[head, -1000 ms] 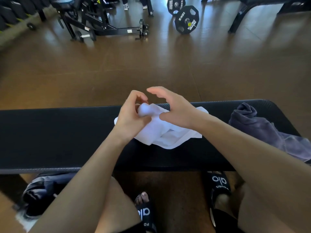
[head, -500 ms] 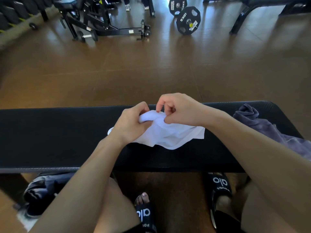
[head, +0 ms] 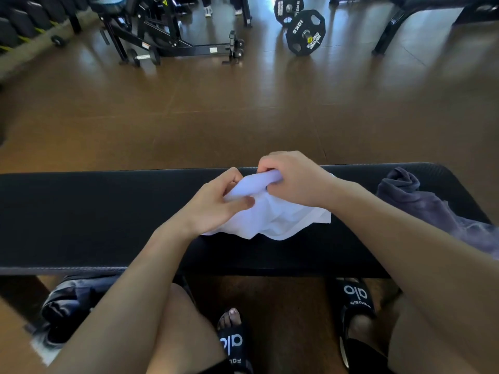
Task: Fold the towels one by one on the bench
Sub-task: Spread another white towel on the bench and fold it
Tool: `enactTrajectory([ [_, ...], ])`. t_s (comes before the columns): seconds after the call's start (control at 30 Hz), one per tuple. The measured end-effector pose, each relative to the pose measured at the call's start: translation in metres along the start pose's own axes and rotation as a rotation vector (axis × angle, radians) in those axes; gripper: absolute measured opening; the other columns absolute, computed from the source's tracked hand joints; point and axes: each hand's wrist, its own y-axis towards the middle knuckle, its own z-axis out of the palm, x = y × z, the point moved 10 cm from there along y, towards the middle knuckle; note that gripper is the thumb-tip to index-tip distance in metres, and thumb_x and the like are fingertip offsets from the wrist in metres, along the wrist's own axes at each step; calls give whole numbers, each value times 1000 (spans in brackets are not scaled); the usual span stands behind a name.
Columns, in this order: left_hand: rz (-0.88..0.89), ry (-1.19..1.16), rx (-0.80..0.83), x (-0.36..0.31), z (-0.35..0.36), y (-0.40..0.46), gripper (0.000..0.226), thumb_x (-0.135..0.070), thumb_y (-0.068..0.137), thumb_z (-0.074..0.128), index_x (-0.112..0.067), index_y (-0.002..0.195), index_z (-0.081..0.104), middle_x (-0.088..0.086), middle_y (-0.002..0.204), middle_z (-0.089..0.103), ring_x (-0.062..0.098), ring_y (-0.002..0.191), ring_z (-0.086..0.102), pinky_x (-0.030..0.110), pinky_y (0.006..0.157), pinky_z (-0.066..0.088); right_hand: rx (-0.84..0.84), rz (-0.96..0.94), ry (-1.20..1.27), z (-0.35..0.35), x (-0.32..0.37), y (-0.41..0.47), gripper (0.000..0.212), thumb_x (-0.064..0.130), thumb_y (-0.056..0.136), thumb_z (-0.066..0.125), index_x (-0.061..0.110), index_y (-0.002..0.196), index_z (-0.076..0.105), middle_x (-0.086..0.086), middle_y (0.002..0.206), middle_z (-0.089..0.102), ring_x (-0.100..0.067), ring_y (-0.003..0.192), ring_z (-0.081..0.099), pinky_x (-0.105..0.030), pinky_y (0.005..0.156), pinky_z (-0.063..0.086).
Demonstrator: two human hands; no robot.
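white towel (head: pixel 270 214) bunched mid-bench (head: pixel 81 220), now pinched by both: right hand (head: pixel 294 179), open a second ago, curled on top edge; left hand (head: pixel 216 203) beside. ready to spread out.

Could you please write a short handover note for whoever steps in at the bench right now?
Left hand: pinches the bunched top of the white towel.
Right hand: fingers curled round the same bunched edge, on the far side.
White towel: crumpled at the middle of the black bench, its lower part resting on the pad, not yet folded.
Purple towel: heaped, unfolded, at the bench's right end, apart from the white one.
Done: no folded towel is in view.
Left: spread and fold the white towel, then the purple one.
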Motion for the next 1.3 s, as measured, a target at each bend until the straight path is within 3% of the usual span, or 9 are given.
enactTrajectory([
  [0.13, -244, -228, 105, 18, 10, -7, 36, -61, 100, 41, -32, 94, 61, -14, 78, 59, 5, 71, 53, 34, 78, 41, -191, -129, -25, -21, 10, 2, 22, -2, 71, 50, 19, 75, 51, 2, 76, 53, -18, 71, 47, -29, 60, 36],
  [0.23, -228, -143, 80, 25, 5, -4, 40, -55, 99, 43, -20, 93, 61, -3, 82, 60, 14, 74, 53, 44, 76, 48, -304, -118, -4, -31, 6, 2, 20, -3, 71, 50, 15, 78, 51, 0, 78, 50, -20, 72, 45, -29, 61, 37],
  [0.3, -157, -64, 1, 23, -2, -1, 25, -46, 96, 59, -21, 97, 63, -5, 84, 65, 9, 72, 56, 34, 69, 48, -334, -67, 80, -35, -2, 2, 17, -3, 73, 55, 12, 81, 51, -3, 84, 51, -17, 74, 43, -21, 64, 35],
  [0.57, 49, -245, -391, 3, -47, -7, 9, -1, 89, 59, -8, 88, 55, -3, 71, 50, 12, 66, 45, 20, 57, 39, 114, 256, 289, 1, -35, -3, 24, 7, 79, 66, 18, 86, 46, 0, 88, 56, -17, 74, 42, -29, 64, 37],
  [0.73, 75, -257, -576, 1, -65, -14, 9, 0, 89, 52, -8, 87, 48, -7, 74, 46, 10, 66, 39, 16, 57, 35, 76, 321, 510, -2, -30, -1, 35, -3, 73, 66, 12, 101, 51, -4, 90, 60, -19, 75, 49, -33, 61, 40],
  [0.9, 26, -302, -711, 10, -76, -21, 10, -3, 92, 45, -11, 87, 44, -11, 70, 37, 4, 61, 33, 12, 53, 31, 219, 473, 481, 17, -43, -9, 58, 4, 79, 70, 21, 130, 49, -4, 119, 55, -21, 111, 55, -33, 89, 48],
  [1.0, -42, -347, -873, 26, -92, -32, 10, -6, 90, 44, -16, 87, 43, -8, 76, 38, 3, 60, 33, 13, 53, 33, 184, 486, 465, 15, -46, -7, 48, 6, 79, 71, 18, 124, 58, -4, 119, 60, -24, 108, 59, -36, 87, 49],
  [1.17, -152, -136, -932, 45, -106, -41, 14, -10, 83, 46, -17, 96, 46, -2, 103, 43, 17, 86, 42, 35, 73, 42, 37, 305, 409, -2, -24, 9, 34, -3, 73, 64, 15, 102, 68, -4, 86, 64, -16, 66, 50, -21, 49, 37],
  [1.3, 14, 96, -580, 23, -82, -22, 76, -20, 70, 60, -30, 143, 39, -10, 142, 39, 15, 133, 34, 32, 107, 34, -7, 187, 446, 0, -3, 14, 49, -14, 67, 58, 13, 108, 66, 2, 98, 70, -12, 81, 59, -25, 64, 45],
])
